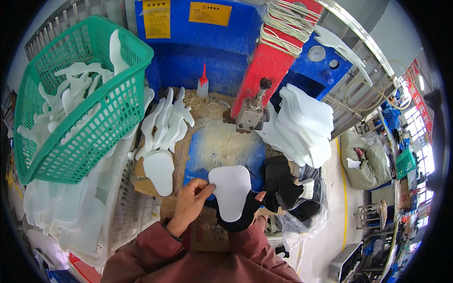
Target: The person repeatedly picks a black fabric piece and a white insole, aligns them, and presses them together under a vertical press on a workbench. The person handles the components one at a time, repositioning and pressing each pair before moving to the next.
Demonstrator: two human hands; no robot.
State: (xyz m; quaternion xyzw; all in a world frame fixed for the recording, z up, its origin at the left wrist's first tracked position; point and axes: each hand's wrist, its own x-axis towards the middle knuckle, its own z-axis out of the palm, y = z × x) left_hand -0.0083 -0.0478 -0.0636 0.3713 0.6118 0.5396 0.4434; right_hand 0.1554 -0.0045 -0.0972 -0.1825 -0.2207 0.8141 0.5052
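In front of me is a white tongue-shaped foam piece (230, 191), wide at the far end and narrower toward me. My left hand (192, 203) pinches its left edge between thumb and fingers. Beneath it, a black fabric piece (238, 224) shows around the near end. My right hand (258, 207) grips this black piece at the right, thumb on top; most of its fingers are hidden. Just beyond lies a blue board (200, 160) coated with pale dust. A stack of black pieces (278, 186) rests close to my right hand.
A red machine arm (264, 70) with a metal head (252, 115) stands beyond the board. White foam stacks flank it, right (302, 125) and left (165, 122). A green basket (89, 141) of white pieces is at left. A red-tipped bottle (202, 87) stands behind.
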